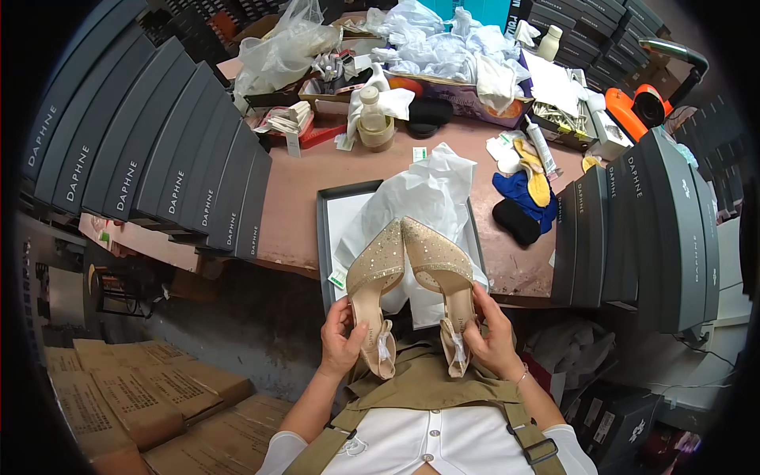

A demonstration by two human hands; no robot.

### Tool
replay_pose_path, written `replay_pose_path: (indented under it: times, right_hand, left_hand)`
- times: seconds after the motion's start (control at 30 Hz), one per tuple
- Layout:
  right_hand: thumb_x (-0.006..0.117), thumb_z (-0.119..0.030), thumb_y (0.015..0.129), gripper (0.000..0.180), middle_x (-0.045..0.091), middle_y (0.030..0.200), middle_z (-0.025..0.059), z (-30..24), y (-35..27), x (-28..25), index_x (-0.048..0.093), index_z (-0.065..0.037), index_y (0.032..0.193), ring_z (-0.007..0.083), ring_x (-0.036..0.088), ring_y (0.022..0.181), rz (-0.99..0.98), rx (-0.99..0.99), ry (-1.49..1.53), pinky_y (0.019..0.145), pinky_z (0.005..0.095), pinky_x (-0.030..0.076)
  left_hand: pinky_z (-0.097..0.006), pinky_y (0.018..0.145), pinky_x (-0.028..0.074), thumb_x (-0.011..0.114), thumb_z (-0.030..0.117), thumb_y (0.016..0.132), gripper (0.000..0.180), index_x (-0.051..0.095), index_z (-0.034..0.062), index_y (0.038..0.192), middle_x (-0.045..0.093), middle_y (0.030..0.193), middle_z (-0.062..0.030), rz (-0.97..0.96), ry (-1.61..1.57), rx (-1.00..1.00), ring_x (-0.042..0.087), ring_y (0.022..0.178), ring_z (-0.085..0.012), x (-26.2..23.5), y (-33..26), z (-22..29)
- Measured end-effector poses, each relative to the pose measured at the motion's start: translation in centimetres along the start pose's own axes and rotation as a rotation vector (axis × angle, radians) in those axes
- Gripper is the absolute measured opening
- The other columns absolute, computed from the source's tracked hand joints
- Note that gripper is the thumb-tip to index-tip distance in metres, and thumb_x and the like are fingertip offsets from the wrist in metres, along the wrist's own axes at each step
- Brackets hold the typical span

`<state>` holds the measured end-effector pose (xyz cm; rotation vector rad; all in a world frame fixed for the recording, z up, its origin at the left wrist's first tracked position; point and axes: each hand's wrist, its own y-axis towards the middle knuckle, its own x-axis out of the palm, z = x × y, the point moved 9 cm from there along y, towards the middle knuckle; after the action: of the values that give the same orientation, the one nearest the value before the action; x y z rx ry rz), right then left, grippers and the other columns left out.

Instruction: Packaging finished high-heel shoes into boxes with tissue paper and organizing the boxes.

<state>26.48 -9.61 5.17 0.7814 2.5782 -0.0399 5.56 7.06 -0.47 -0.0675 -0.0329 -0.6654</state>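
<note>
I hold a pair of pointed, glittery beige-gold shoes side by side, toes pointing away from me and touching or nearly so. My left hand (pixel 343 339) grips the left shoe (pixel 375 265) by its side near the heel. Around the side of the right shoe (pixel 438 255) my right hand (pixel 492 332) is closed, thumb on the insole. Both shoes have heel straps with clear wrapping on them. Beneath the toes lies an open dark grey shoebox (pixel 323 237), with crumpled white tissue paper (pixel 419 190) spread in it and over its far edge.
Grey shoeboxes stand in rows at left (pixel 150 150) and right (pixel 665 237) of the pink table (pixel 289 214). Farther back are a bottle in a cup (pixel 375 131), a box of crumpled white paper (pixel 451 51), a tube (pixel 541 146) and blue cloth (pixel 526 198). Brown cartons (pixel 142 388) sit lower left.
</note>
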Motion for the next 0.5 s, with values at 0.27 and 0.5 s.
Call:
replay_pose_path:
  times: [0.27, 0.5]
  right_hand:
    - [0.051, 0.004, 0.078, 0.061, 0.055, 0.114, 0.0229, -0.81, -0.21, -0.15, 0.037, 0.004, 0.137, 0.0312, 0.059, 0.1, 0.019, -0.018, -0.069, 0.086, 0.034, 0.047]
    - [0.051, 0.003, 0.079, 0.061, 0.056, 0.114, 0.0193, -0.66, 0.14, -0.01, 0.037, 0.002, 0.138, 0.0243, 0.059, 0.096, 0.015, -0.001, 0.012, 0.083, 0.0306, 0.047]
  left_hand:
    - [-0.03, 0.089, 0.045, 0.061, 0.013, 0.087, 0.05, 0.041, -0.0064, 0.128, 0.06, 0.11, -0.0147, 0.009, 0.05, 0.024, 0.059, 0.099, -0.0169, 0.05, -0.25, 0.14]
    - [-0.028, 0.088, 0.045, 0.056, 0.009, 0.089, 0.044, 0.041, -0.0053, 0.128, 0.059, 0.111, -0.0132, -0.017, -0.141, -0.079, 0.058, 0.099, -0.0151, 0.57, 0.51, 0.11]
